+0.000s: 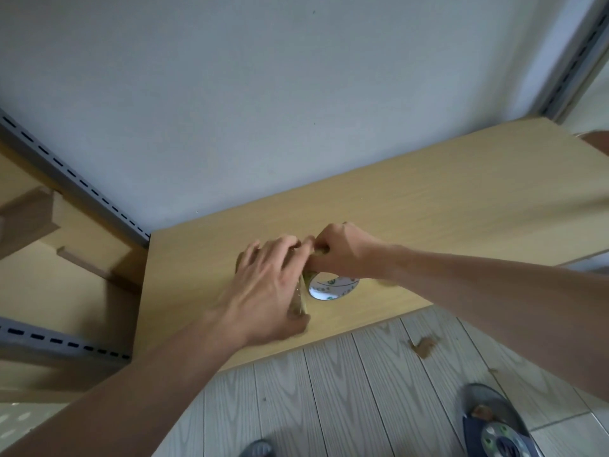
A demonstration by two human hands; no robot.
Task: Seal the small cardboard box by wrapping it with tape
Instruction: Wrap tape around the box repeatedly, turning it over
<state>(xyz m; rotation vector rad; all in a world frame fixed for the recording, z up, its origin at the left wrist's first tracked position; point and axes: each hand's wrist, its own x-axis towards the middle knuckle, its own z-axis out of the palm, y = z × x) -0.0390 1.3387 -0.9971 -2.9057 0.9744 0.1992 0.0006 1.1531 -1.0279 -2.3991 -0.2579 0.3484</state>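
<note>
The small cardboard box rests on the wooden shelf board and is almost fully hidden under my left hand, which lies flat over it and grips it. My right hand is closed just beyond the box, fingers pinched on the tape roll. The roll's white core with green print shows below that hand, touching the box's right side. A shiny strip of tape runs along the box's visible edge.
A grey wall rises behind the shelf. Slotted metal uprights and stacked cardboard boxes stand at the left. Below the shelf edge lie a pale plank floor with a scrap of brown paper and my slippered feet.
</note>
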